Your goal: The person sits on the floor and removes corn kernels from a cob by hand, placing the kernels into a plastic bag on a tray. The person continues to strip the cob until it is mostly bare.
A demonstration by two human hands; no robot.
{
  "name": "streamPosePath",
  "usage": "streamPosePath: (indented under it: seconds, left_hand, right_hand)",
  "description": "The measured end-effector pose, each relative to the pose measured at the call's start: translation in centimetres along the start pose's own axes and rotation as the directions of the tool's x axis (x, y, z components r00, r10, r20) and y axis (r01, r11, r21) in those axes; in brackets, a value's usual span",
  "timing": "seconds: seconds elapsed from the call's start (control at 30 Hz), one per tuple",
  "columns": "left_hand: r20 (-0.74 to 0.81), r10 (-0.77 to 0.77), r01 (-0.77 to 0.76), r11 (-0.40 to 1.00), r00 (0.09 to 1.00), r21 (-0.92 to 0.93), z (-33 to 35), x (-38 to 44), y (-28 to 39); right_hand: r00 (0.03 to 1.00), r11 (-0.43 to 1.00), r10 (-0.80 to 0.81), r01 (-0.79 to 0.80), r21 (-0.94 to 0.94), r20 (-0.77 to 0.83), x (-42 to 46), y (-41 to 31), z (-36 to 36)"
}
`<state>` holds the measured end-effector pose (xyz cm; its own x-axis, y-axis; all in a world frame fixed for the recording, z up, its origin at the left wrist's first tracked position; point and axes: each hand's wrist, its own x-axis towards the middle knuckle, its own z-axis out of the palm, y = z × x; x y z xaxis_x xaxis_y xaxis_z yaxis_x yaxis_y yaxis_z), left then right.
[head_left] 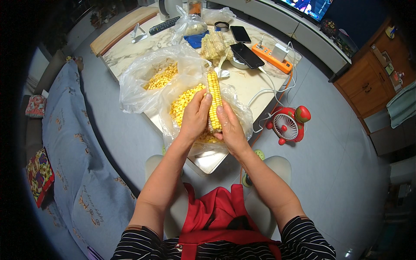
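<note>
Both hands hold one corn cob [214,94] upright in the picture, its yellow kernels mostly in place, with a bare strip along its left side. My left hand [196,112] grips it from the left, thumb against the cob. My right hand [231,126] holds its lower right side, thumb on the kernels. Beneath them a clear plastic bag [239,112] lies open with loose corn kernels [185,100] inside. Behind and to the left, a second plastic bag [136,71] holds more loose kernels [162,76]. Bare cobs [213,45] are piled behind the held cob.
On the marble-patterned table [122,53] are two smartphones [240,34], an orange power strip [282,65] with white cables, a remote control [164,25] and a tape roll [221,26]. A red fan [286,126] stands on the floor at right; a covered sofa [81,146] is at left.
</note>
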<state>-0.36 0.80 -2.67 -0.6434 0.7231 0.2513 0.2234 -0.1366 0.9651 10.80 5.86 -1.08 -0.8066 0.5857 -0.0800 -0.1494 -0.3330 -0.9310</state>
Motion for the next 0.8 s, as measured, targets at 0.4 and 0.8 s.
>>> streamPosePath:
  seconds: [0.4, 0.8]
  left_hand:
    - [-0.056, 0.141, -0.124, 0.962, 0.988, 0.242, 0.21, -0.31, 0.34]
    - [-0.107, 0.136, -0.113, 0.973, 0.985, 0.199, 0.03, -0.12, -0.37]
  right_hand:
    - [0.998, 0.994, -0.032, 0.038, -0.104, 0.051, 0.09, 0.69, -0.62]
    - [0.999, 0.996, 0.015, -0.011, -0.089, 0.044, 0.16, 0.81, -0.50]
